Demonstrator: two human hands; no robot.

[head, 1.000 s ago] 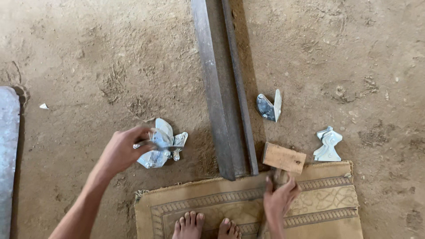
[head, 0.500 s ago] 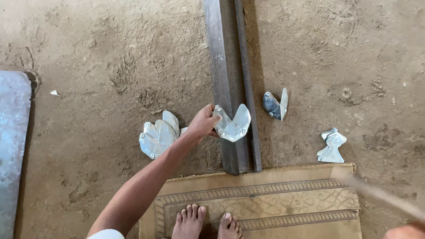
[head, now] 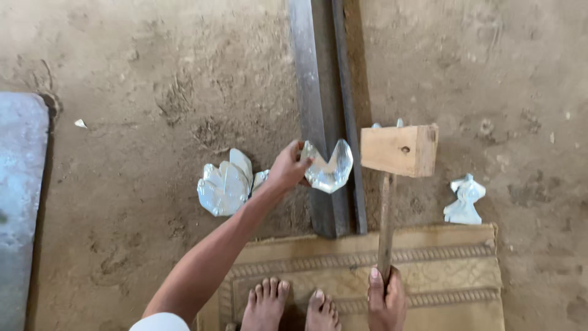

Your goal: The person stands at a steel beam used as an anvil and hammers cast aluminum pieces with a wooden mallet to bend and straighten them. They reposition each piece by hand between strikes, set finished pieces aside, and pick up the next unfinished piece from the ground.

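Observation:
My left hand (head: 286,168) pinches a shiny silver sheet-metal piece (head: 329,167) and holds it on the long dark steel beam (head: 318,116) that lies on the dirt floor. My right hand (head: 384,297) grips the thin handle of a wooden mallet (head: 399,149). The mallet's pale block head hovers just right of the metal piece, over the beam's right edge. My bare feet (head: 288,306) rest on a tan woven mat (head: 441,276).
A small stack of similar silver pieces (head: 225,184) lies on the dirt left of the beam. Another bent silver piece (head: 464,200) lies to the right. A grey slab (head: 21,202) runs along the left edge.
My left hand picked one silver piece off the stack and carried it right onto the beam. My right hand lifted the mallet from the mat; its head now hangs beside the piece.

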